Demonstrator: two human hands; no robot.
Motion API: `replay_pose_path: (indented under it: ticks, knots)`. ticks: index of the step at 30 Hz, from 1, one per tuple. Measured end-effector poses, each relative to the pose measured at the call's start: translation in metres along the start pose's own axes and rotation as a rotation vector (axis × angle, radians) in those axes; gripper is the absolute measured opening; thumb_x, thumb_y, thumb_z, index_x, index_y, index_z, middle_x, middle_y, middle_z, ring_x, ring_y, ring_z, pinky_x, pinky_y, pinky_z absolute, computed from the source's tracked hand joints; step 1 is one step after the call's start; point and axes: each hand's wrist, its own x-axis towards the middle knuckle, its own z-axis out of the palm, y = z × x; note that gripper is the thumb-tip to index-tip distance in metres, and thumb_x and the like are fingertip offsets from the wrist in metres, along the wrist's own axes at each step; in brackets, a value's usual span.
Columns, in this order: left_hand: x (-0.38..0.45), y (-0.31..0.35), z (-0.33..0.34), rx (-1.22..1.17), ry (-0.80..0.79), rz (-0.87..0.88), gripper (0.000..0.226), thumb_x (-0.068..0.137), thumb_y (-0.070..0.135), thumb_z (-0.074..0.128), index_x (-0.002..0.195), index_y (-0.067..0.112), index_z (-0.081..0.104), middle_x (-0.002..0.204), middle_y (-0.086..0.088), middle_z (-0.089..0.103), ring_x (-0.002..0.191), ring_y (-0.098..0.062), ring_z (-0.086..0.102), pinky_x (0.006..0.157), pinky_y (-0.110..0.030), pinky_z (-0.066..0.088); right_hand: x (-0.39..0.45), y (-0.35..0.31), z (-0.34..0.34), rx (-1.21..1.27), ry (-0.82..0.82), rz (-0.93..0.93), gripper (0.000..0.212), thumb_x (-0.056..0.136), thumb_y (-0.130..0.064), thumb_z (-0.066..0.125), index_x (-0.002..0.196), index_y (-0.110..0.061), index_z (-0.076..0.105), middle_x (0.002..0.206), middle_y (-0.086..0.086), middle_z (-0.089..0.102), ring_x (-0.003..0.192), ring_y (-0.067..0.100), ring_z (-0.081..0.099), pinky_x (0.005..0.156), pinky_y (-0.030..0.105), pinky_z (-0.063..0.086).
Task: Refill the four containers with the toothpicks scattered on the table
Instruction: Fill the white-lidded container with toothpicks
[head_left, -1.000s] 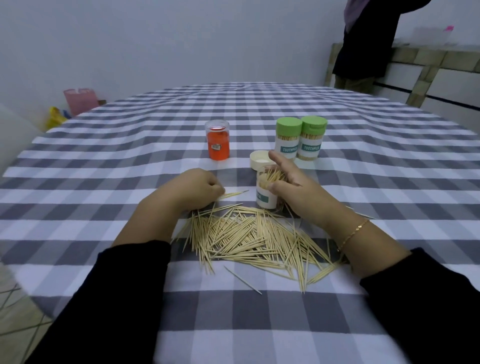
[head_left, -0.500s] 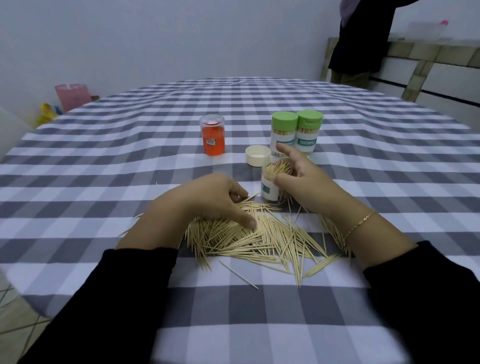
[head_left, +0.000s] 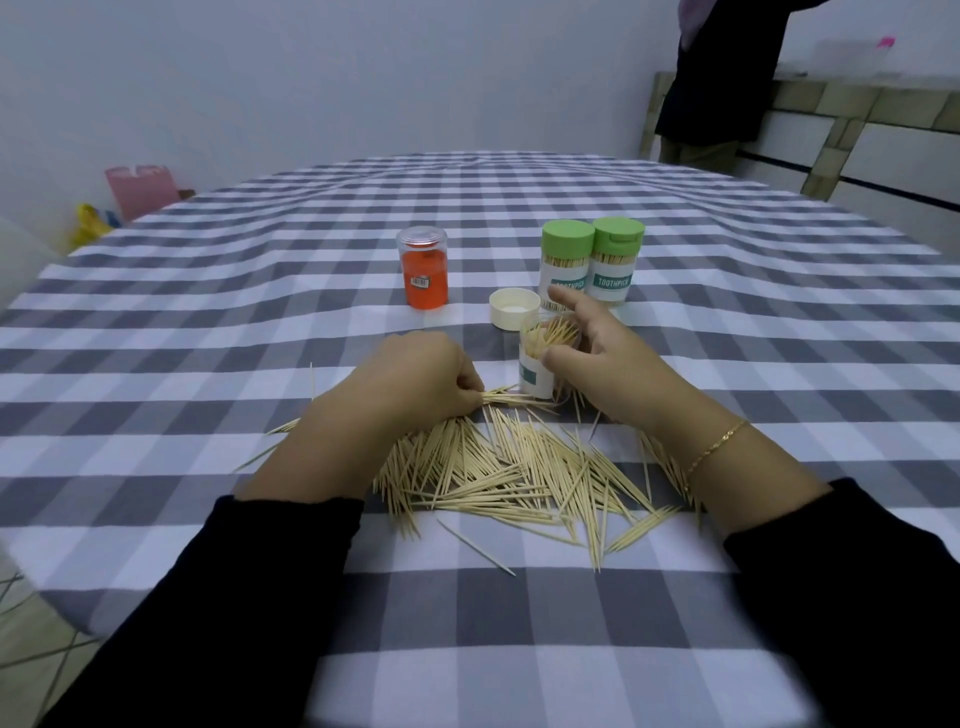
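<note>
A heap of loose toothpicks (head_left: 519, 478) lies on the checked tablecloth in front of me. My left hand (head_left: 415, 379) pinches a small bunch of toothpicks at the heap's far edge. My right hand (head_left: 597, 358) holds an open clear container (head_left: 537, 369), partly filled with toothpicks and standing upright. Its white lid (head_left: 514, 307) lies upturned just behind it. Two green-capped toothpick containers (head_left: 566, 265) (head_left: 617, 262) stand side by side further back. An orange container (head_left: 424, 267) with a clear top stands to their left.
The table (head_left: 208, 322) carries a grey and white checked cloth. A person in dark clothes (head_left: 722, 73) stands past the far right corner beside a tiled counter (head_left: 857, 109). Pink and yellow items (head_left: 135, 189) sit on the floor at the far left.
My left hand has drawn back from the middle of the heap to its far edge, now pinching a bunch of toothpicks beside the container. My right hand keeps holding the container.
</note>
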Motion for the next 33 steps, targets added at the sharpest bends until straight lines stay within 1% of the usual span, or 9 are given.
replay_pose_path:
  ticks: [5,7,11,14,20,23,25,29,33]
  knots:
    - [0.002,0.001,0.000,0.128,-0.028,0.013,0.036,0.094,0.048,0.054,0.126,0.034,0.063,0.126,0.009,0.061,0.115,-0.014,0.053,0.092,-0.029,0.042,0.000,0.001,0.000,-0.005,0.008,-0.007,0.064,0.091,-0.023,0.055,0.146,-0.037,0.025,0.137,-0.006,0.043,0.108,0.011,0.054,0.085,0.023,0.045]
    - [0.004,0.003,0.002,0.186,-0.025,0.018,0.040,0.095,0.052,0.048,0.131,0.037,0.058,0.129,0.008,0.058,0.120,-0.015,0.050,0.093,-0.030,0.038,0.000,0.001,0.001,-0.002,0.009,-0.008,0.064,0.091,-0.024,0.055,0.146,-0.037,0.025,0.136,-0.006,0.043,0.104,0.009,0.055,0.082,0.021,0.047]
    - [0.006,0.008,0.007,0.253,0.023,0.062,0.034,0.100,0.047,0.042,0.119,0.034,0.066,0.114,0.006,0.060,0.107,-0.015,0.053,0.084,-0.032,0.037,0.000,0.001,0.001,-0.002,0.029,-0.008,0.063,0.091,-0.026,0.055,0.146,-0.036,0.026,0.137,-0.005,0.043,0.098,0.004,0.054,0.075,0.016,0.045]
    - [0.008,0.010,0.009,0.273,0.069,0.063,0.032,0.099,0.046,0.044,0.108,0.032,0.072,0.110,0.008,0.064,0.102,-0.015,0.056,0.089,-0.034,0.036,0.001,0.001,0.001,0.002,0.063,-0.003,0.063,0.091,-0.027,0.055,0.147,-0.034,0.026,0.140,-0.004,0.042,0.092,0.002,0.054,0.069,0.012,0.042]
    - [0.010,0.021,0.009,0.426,0.141,0.034,0.026,0.097,0.041,0.047,0.088,0.024,0.065,0.098,0.003,0.067,0.084,-0.017,0.052,0.086,-0.034,0.030,0.003,0.003,0.001,0.023,0.117,0.005,0.062,0.091,-0.027,0.057,0.145,-0.032,0.028,0.135,-0.004,0.043,0.099,0.008,0.051,0.073,0.015,0.041]
    - [0.009,0.024,0.011,0.448,0.172,0.011,0.030,0.094,0.048,0.051,0.103,0.025,0.069,0.100,0.003,0.067,0.091,-0.017,0.054,0.083,-0.034,0.028,0.005,0.004,0.001,0.040,0.161,0.015,0.061,0.090,-0.026,0.058,0.144,-0.032,0.031,0.124,-0.007,0.044,0.099,0.008,0.052,0.073,0.014,0.043]
    - [0.010,0.025,0.013,0.430,0.179,-0.012,0.032,0.093,0.049,0.051,0.107,0.026,0.069,0.102,0.003,0.067,0.095,-0.018,0.056,0.084,-0.034,0.028,0.007,0.005,0.000,0.061,0.200,0.024,0.060,0.089,-0.027,0.058,0.143,-0.031,0.032,0.129,-0.004,0.046,0.104,0.009,0.051,0.084,0.021,0.046]
    - [0.011,0.022,0.013,0.358,0.168,-0.063,0.028,0.094,0.044,0.052,0.104,0.025,0.069,0.099,0.001,0.067,0.095,-0.018,0.057,0.092,-0.035,0.032,0.007,0.005,0.001,0.094,0.247,0.029,0.059,0.090,-0.029,0.059,0.143,-0.031,0.034,0.133,-0.004,0.047,0.105,0.009,0.051,0.089,0.025,0.045]
    - [0.008,0.009,0.009,0.200,0.199,-0.090,0.028,0.097,0.038,0.046,0.097,0.025,0.071,0.092,0.001,0.069,0.087,-0.019,0.059,0.087,-0.034,0.028,0.008,0.005,0.000,0.080,0.238,0.015,0.059,0.090,-0.031,0.059,0.143,-0.032,0.033,0.133,-0.003,0.047,0.106,0.009,0.050,0.087,0.024,0.044]
